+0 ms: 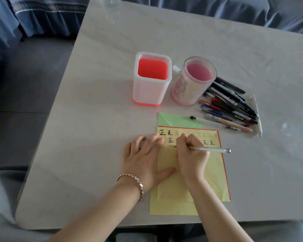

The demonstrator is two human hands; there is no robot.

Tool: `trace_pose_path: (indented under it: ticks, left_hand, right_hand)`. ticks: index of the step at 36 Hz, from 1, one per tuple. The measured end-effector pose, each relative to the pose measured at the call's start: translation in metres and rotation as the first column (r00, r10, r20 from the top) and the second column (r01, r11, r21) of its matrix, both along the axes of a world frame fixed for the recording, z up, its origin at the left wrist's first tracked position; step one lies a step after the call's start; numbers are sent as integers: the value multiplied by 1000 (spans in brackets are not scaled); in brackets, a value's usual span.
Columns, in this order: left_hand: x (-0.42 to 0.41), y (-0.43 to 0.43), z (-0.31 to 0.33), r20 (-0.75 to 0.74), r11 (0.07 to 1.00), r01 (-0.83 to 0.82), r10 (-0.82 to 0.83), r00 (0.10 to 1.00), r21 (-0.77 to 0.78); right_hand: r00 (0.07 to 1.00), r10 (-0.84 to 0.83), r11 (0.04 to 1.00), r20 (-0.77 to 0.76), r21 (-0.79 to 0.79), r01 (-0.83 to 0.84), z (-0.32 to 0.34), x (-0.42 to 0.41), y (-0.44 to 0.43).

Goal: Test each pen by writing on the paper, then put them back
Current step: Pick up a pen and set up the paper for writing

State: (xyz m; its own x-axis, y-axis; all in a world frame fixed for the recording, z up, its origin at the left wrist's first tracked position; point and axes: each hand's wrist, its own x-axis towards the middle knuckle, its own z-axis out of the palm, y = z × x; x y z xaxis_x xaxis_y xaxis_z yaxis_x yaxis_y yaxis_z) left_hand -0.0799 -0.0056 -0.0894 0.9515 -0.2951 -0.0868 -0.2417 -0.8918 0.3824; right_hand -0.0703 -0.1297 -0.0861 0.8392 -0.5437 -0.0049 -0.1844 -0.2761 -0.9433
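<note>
Table [112, 49]: pale grey top, smooth with a dull sheen and a rounded near-left corner; its near edge runs just under both forearms, and its left edge slants away to the far side.
Open room: bare top shows widest left of the holders and across the far side; on the right, a strip lies between the pens and the table's edge.
Yellow paper [212, 172]: creased sheet at the near middle with rows of written characters along its far end. It lies over a second yellow sheet [171, 206], and a thin red edge [225, 172] shows down its right side.
Green paper [171, 119]: folded, peeking out at the far end of the stack.
Left hand [143, 158]: fingers spread wide and flat, pressing the yellow paper's left edge, thumb on the sheet; a metal link bracelet [135, 182] is on the wrist.
Right hand [191, 154]: fingers curled tightly round a clear pen [212, 150], tip down on the third row, capped end pointing right.
Pile of pens [231, 105]: black, blue, red and pink barrels heaped on the table, right of the holders and beyond the paper.
Square holder [151, 84]: frosted plastic with rounded corners and a red base, upright.
Round holder [192, 82]: clear patterned cylinder with a pink base, just right of the square one and touching the pile.
</note>
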Motion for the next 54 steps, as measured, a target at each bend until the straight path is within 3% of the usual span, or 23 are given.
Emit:
trace_pose_path:
  ticks: [7, 23, 32, 38, 44, 54]
  left_hand:
    - [-1, -1, -11, 158, 997, -5, 18, 987, -77]
    - [0, -2, -14, 207, 995, -25, 45, 977, -99]
    - [-1, -1, -15, 193, 996, -30, 46, 980, -84]
    - [0, -2, -13, 178, 997, -27, 40, 983, -74]
    - [0, -1, -12, 174, 998, -17, 28, 984, -67]
    - [1, -1, -5, 60, 998, -14, 18, 998, -63]
  right_hand:
    - [1000, 22, 999, -10, -29, -22, 1, 1, 1]
    - [1000, 8, 999, 18, -47, -7, 0, 1, -1]
    - [1000, 14, 997, 19, -70, -12, -3, 1, -2]
    - [999, -39, 998, 34, 44, 38, -1, 0, -3]
    - [995, 96, 995, 8, -35, -96, 0, 0, 0]
    - [999, 42, 995, 28, -91, -39, 2, -4, -10]
